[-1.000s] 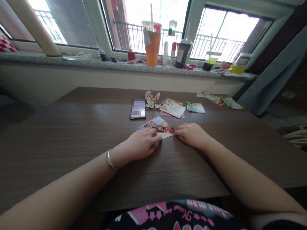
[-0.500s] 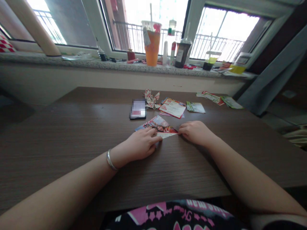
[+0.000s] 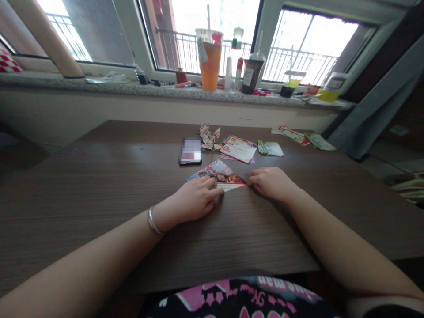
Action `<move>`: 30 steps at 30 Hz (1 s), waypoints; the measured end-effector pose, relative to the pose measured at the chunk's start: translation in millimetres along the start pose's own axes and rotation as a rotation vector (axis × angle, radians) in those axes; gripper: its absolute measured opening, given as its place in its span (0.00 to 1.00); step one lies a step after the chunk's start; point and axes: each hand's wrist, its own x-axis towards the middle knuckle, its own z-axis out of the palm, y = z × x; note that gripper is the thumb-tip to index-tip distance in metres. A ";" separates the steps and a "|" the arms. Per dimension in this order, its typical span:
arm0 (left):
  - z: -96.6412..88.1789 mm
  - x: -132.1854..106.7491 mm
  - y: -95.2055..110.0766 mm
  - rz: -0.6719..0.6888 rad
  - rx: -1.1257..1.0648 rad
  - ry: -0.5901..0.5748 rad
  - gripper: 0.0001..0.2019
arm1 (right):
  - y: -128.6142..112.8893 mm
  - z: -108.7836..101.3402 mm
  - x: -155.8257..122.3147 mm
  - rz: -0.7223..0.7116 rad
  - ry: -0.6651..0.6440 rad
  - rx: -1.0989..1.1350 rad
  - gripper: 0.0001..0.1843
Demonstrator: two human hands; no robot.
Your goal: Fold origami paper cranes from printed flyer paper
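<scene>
A glossy printed sheet of paper, folded into a triangle-like shape, lies on the table in front of me. My left hand, with a silver bangle at the wrist, rests over its left part, fingers apart and pressing on the paper. At the right corner of the sheet, the closed fingertips of my right hand meet the paper in a pinch. Beyond the sheet stand folded paper shapes with red stripes. Beside them lies a phone with a blurred screen.
On the dark wooden table lie printed sheets, a small stack of cards and paper strips farther right. A windowsill behind carries a tall orange drink cup, a dark cup and small bottles.
My right hand has shifted very slightly to the right along the paper's corner. My left hand and the sheet look unmoved.
</scene>
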 end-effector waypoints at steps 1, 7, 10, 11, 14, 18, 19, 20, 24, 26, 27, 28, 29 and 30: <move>0.1 0.1 -0.3 0.000 -0.001 0.000 0.15 | 0.1 0.6 -0.2 0.011 0.001 -0.013 0.14; 0.0 0.6 -0.6 0.004 -0.001 -0.005 0.14 | 2.7 7.6 -1.0 0.172 0.023 -0.060 0.16; 0.0 0.8 -0.3 -0.003 -0.005 -0.009 0.15 | -2.5 11.1 0.4 0.204 0.131 0.022 0.15; 0.1 0.8 -0.3 -0.007 -0.006 -0.009 0.15 | -5.5 12.1 1.2 0.183 0.178 0.055 0.14; 0.9 1.2 -1.0 -0.015 -0.005 0.005 0.15 | -15.4 15.4 4.3 0.011 0.256 0.150 0.14; 2.6 2.6 -3.5 0.010 0.000 0.046 0.16 | -23.5 20.5 8.3 -0.202 0.287 0.196 0.15; 3.1 3.2 -4.1 0.016 0.004 0.052 0.17 | -24.2 21.3 9.0 -0.233 0.281 0.171 0.15; 3.5 3.8 -4.6 0.018 0.008 0.054 0.18 | -24.6 21.8 9.6 -0.254 0.272 0.142 0.15; 4.2 6.5 -4.8 0.012 0.013 0.045 0.18 | -25.0 20.6 10.2 -0.271 0.233 0.058 0.15; 3.6 7.5 -4.4 0.006 0.015 0.041 0.17 | -26.2 18.8 9.9 -0.260 0.231 0.052 0.15; 3.0 7.7 -4.2 0.003 0.014 0.040 0.17 | -27.2 17.7 9.7 -0.253 0.230 0.050 0.15; 2.2 7.6 -4.1 0.000 0.012 0.038 0.17 | -28.5 16.5 9.5 -0.246 0.226 0.048 0.15; 1.1 7.4 -4.2 -0.001 0.009 0.034 0.17 | -29.8 15.2 9.3 -0.241 0.219 0.044 0.15; -0.1 7.0 -4.3 0.000 0.005 0.031 0.17 | -31.1 13.9 9.2 -0.236 0.210 0.040 0.15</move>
